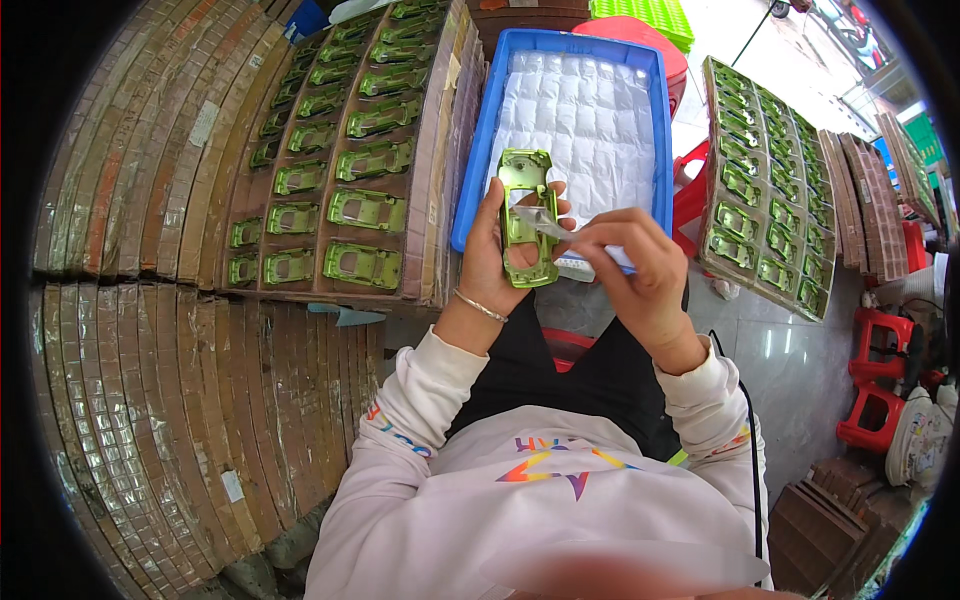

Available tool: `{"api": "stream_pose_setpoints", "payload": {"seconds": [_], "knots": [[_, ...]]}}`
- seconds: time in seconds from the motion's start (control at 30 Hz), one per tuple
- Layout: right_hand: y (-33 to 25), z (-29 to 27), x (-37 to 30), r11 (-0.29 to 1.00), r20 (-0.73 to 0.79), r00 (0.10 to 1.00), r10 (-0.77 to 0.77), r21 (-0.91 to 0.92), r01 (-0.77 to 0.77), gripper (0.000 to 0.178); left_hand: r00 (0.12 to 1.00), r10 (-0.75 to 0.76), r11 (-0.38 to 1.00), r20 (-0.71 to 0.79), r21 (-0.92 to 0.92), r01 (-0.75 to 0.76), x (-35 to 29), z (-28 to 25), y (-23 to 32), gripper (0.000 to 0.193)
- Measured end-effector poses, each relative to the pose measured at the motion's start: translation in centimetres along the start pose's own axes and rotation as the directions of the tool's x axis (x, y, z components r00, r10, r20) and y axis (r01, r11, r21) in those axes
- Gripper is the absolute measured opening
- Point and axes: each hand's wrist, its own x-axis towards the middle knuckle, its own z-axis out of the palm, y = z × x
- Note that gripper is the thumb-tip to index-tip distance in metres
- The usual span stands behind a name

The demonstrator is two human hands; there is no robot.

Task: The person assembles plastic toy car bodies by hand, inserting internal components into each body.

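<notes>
A shiny green toy car body shell (526, 172) with open window gaps is held upright before me, over the near edge of the blue tray (478, 150). My left hand (487, 250) wraps round it from the left, thumb on one side and fingertips on the other. In a pinch, my right hand (640, 270) holds a thin, pale, glossy strip (540, 220), which lies across the middle of the shell. Whether the strip is film or something stiffer, I cannot tell. White, pillow-like rows (585, 105) line the tray.
To the left, a cardboard stack bears rows of green car shells (365, 210), beside tall stacks of brown cardboard trays (180, 400). Another tray of green shells (738, 245) stands tilted at the right. Red stools (868, 415) and more brown trays (820, 520) are farther right.
</notes>
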Motion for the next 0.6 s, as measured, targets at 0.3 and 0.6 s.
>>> {"api": "stream_pose_setpoints", "payload": {"seconds": [0.3,0.6], "knots": [[1.1,1.1,-0.8,0.897,0.165,0.951,-0.26,-0.323,0.301,0.03,0.993,0.111,0.992,-0.041,0.059,-0.109,-0.4,1.7,-0.5,0.062],[-0.1,1.2,-0.7,0.838,0.213,0.937,-0.276,-0.424,0.343,0.022,0.999,0.026,0.995,0.03,-0.092,-0.023,0.0,0.3,-0.4,0.07]]}}
